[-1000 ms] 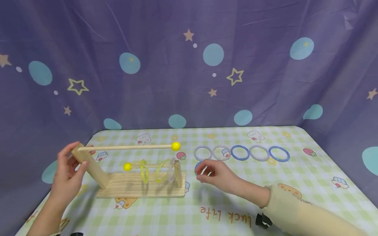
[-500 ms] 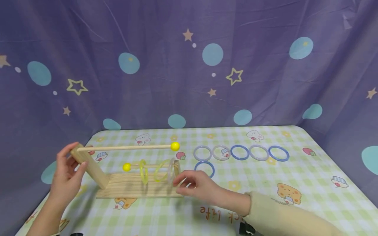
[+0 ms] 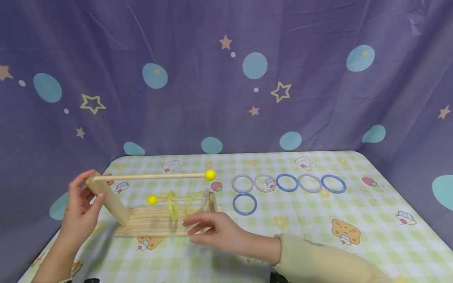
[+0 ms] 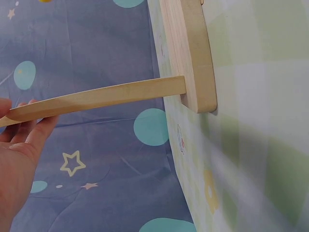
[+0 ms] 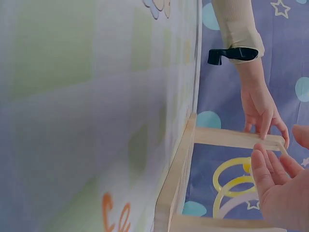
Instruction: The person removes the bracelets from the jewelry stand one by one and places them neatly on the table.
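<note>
A wooden stand (image 3: 141, 222) has two upright posts, each with a rod tipped by a yellow ball. My left hand (image 3: 80, 210) grips the top of the tall left post (image 4: 120, 93), thumb on one side and fingers on the other. Two yellow rings (image 3: 172, 212) and a clear ring (image 3: 204, 199) hang on the lower rod (image 3: 162, 199). In front of the stand's right part is my right hand (image 3: 221, 232), loosely bent and holding nothing, its fingertips just below the second yellow ring. The upper rod (image 3: 152, 177) carries no ring.
Right of the stand, clear and blue rings lie in a row at the back, among them a blue ring (image 3: 287, 183). Another blue ring (image 3: 245, 204) lies in front of them. A checked cloth (image 3: 304, 251) covers the table, with a purple curtain (image 3: 198, 110) behind.
My right hand has moved left from beside the front blue ring to the front of the stand, uncovering that ring. The left hand has stayed on the post.
</note>
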Demonstrator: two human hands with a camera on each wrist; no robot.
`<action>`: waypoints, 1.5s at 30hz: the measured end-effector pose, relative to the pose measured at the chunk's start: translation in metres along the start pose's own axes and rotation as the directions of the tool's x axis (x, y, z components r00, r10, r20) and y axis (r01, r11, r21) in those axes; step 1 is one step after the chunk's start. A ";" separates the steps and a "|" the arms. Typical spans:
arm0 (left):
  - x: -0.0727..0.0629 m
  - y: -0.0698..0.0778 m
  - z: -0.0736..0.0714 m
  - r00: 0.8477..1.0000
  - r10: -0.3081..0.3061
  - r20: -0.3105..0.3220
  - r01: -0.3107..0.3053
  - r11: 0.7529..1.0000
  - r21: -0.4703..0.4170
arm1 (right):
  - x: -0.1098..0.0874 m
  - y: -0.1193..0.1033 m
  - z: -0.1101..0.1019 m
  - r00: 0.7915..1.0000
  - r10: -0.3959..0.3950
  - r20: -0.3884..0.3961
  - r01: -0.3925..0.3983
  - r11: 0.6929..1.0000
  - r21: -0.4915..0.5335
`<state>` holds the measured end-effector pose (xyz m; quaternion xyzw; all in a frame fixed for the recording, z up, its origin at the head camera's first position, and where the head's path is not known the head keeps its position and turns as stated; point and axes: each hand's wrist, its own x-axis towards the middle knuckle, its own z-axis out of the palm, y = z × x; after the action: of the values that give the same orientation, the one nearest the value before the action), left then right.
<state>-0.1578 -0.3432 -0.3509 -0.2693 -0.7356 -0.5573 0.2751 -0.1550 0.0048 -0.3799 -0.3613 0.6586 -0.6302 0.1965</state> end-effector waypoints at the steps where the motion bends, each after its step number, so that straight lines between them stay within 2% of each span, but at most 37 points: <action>1: 0.000 0.000 0.000 1.000 -0.002 -0.001 0.002 1.000 0.011 | 0.002 -0.001 0.002 1.000 0.001 0.000 -0.001 1.000 0.006; 6: 0.000 0.002 0.001 1.000 -0.009 -0.006 0.009 0.999 0.049 | 0.010 -0.001 0.011 1.000 -0.002 0.011 0.002 1.000 0.020; 13: 0.000 0.000 0.001 1.000 0.012 0.000 -0.012 0.997 -0.078 | 0.022 0.006 0.024 1.000 -0.018 -0.012 0.019 1.000 0.006; 23: 0.000 0.000 0.000 1.000 -0.006 0.010 0.006 1.000 -0.005 | 0.024 0.013 0.028 0.992 0.060 -0.115 -0.059 0.998 0.018; 29: 0.000 0.001 0.000 1.000 -0.001 0.005 0.001 0.998 0.056 | 0.023 0.017 0.026 0.984 0.081 -0.159 -0.089 0.995 -0.044; 37: 0.000 0.002 0.000 1.000 -0.005 -0.005 0.005 0.998 0.060 | 0.019 0.013 0.022 0.983 0.100 -0.155 -0.113 0.991 -0.076; 42: 0.000 0.000 0.001 1.000 0.004 -0.011 -0.005 1.000 -0.031 | 0.019 0.014 0.020 0.985 0.095 -0.142 -0.111 0.988 -0.110; 45: 0.000 0.000 0.001 1.000 0.005 -0.008 -0.005 0.998 -0.055 | 0.020 0.014 0.020 0.987 0.086 -0.134 -0.103 0.987 -0.122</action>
<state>-0.1581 -0.3428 -0.3514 -0.2765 -0.7183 -0.5776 0.2719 -0.1568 -0.0242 -0.3927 -0.3001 0.7256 -0.5983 0.1598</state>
